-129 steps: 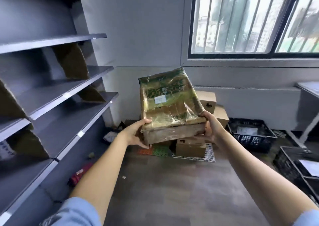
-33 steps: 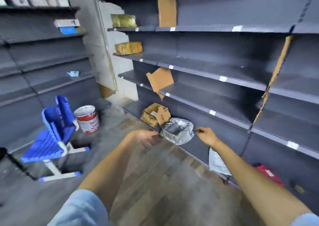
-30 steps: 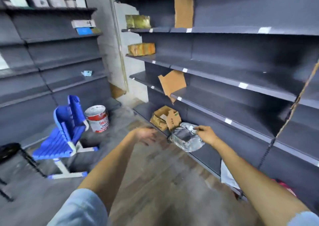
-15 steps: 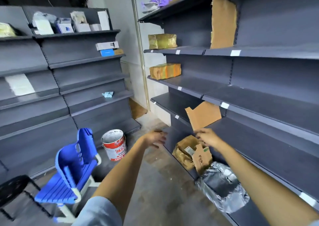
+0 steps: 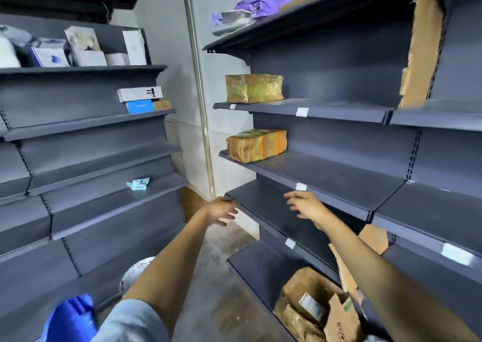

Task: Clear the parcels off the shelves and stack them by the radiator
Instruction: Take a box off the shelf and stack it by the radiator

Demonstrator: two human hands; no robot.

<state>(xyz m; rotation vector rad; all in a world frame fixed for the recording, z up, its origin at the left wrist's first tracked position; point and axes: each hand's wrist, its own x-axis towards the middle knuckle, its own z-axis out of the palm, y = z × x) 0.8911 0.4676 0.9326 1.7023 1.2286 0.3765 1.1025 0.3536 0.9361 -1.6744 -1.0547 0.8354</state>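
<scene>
Both hands are raised toward the right-hand shelving unit (image 5: 339, 174), a dark grey metal rack with flat, slightly sloped shelves and small white label tags on the front lips.

The left hand (image 5: 221, 209) hangs in the aisle just off the end of a middle shelf, fingers loosely spread and relaxed, holding nothing. The right hand (image 5: 303, 204) reaches over the front lip of the same shelf, fingers extended and slightly parted, also holding nothing. Whether its fingertips touch the shelf above cannot be told.

Parcels on the right-hand unit:
- A block-shaped parcel in glossy yellow-green film (image 5: 254, 88) sits at the left end of the second shelf from the top.
- A similar brick-shaped parcel wrapped in brown tape with orange and green bands (image 5: 257, 145) lies one shelf lower, directly beneath it and well above the hands.
- Crumpled purple and silver soft bags (image 5: 250, 10) lie on the top shelf.
- A creased brown cardboard box with open flaps and a white label (image 5: 313, 310) rests on the lowest shelf, beneath the right forearm.

A torn sheet of corrugated cardboard (image 5: 420, 51) stands upright against the back panel at upper right.

The left-hand shelving unit (image 5: 86, 164) is of the same grey metal. Its top shelf carries white cartons (image 5: 86, 51); the next holds a flat white box stacked on a blue box (image 5: 139, 106); a crumpled pale blue wrapper (image 5: 138, 183) lies lower down.

A blue plastic object (image 5: 69, 318), blurred, shows at the bottom left edge above the grey floor (image 5: 216, 276).
</scene>
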